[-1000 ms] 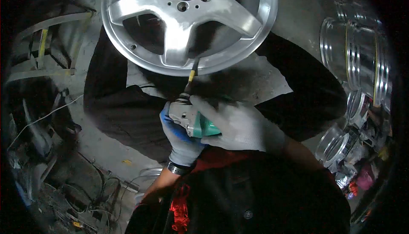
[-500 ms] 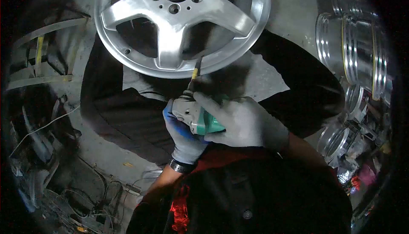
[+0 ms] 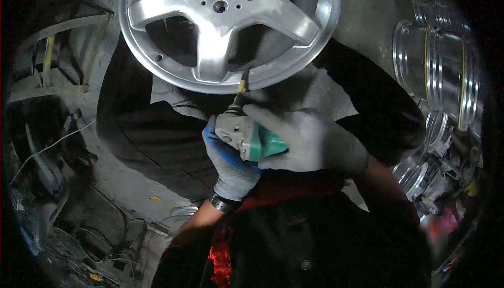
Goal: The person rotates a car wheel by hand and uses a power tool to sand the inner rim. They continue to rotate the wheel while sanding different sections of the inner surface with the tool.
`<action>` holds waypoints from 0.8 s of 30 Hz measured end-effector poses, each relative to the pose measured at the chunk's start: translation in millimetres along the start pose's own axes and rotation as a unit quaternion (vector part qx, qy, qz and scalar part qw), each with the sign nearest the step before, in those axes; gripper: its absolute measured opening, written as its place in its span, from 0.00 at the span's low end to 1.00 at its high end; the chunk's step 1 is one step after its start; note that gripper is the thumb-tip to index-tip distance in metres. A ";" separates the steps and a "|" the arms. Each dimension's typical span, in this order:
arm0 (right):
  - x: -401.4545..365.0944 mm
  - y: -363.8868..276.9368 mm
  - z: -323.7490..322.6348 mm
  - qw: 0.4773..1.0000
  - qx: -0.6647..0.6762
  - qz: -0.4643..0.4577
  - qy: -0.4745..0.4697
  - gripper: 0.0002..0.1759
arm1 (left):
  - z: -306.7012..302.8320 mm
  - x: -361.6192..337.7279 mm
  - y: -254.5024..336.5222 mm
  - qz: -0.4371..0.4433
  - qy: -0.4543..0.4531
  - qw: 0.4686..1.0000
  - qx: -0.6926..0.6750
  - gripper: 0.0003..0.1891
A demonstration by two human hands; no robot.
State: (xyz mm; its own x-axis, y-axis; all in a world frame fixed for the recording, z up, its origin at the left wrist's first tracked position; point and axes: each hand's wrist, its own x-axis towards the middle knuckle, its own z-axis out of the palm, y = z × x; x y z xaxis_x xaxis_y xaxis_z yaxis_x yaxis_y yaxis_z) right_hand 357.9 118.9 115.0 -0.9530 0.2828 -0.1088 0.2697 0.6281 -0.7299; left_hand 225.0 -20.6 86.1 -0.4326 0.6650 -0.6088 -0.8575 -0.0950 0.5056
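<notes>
A silver alloy wheel (image 3: pixel 214 52) with broad spokes leans at the top of the view, between the person's dark-trousered legs. A green and grey angle grinder (image 3: pixel 254 142) points up at it. Its thin attachment (image 3: pixel 242 84), with a yellow band and a dark tip, meets the wheel's lower rim just right of the bottom spoke. Wearing a grey glove with blue on it, my left hand (image 3: pixel 231 168) is closed around the grinder's head from the left. My right hand (image 3: pixel 307 142), in a grey glove, wraps the green body from the right; some of its fingers are hidden.
Several shiny wheel rims (image 3: pixel 438 67) stand at the right, above a heap of scraps (image 3: pixel 441 183). On the left are a metal frame (image 3: pixel 65 91), dark parts (image 3: pixel 50 167) and a thin cable (image 3: pixel 50 149). Grey concrete floor (image 3: pixel 134 183) shows between.
The wheel appears slightly further right in the view. Both hands and the grinder have shifted a little up; its tip sits slightly closer to the bottom spoke.
</notes>
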 end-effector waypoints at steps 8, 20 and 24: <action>17.1 11.7 -2.3 0.996 0.058 -0.061 0.007 0.50 | -14.0 5.1 6.8 -0.073 0.022 0.994 -0.073 0.21; 19.2 31.5 -36.3 0.994 0.069 -0.060 -0.058 0.51 | 6.2 10.3 2.4 -0.146 -0.023 0.982 -0.114 0.23; 28.6 27.6 -32.5 0.992 0.065 -0.072 -0.077 0.51 | -5.5 10.8 15.0 -0.183 0.025 0.970 -0.156 0.23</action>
State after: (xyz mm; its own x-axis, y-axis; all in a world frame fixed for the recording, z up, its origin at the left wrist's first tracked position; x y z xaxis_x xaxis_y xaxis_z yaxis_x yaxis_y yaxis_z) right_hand 342.7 167.9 113.6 -0.9928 0.0768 -0.0919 0.1190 0.5525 -0.8250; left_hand 206.0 -19.0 83.8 -0.0899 0.6598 -0.7461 -0.9954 -0.0844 0.0454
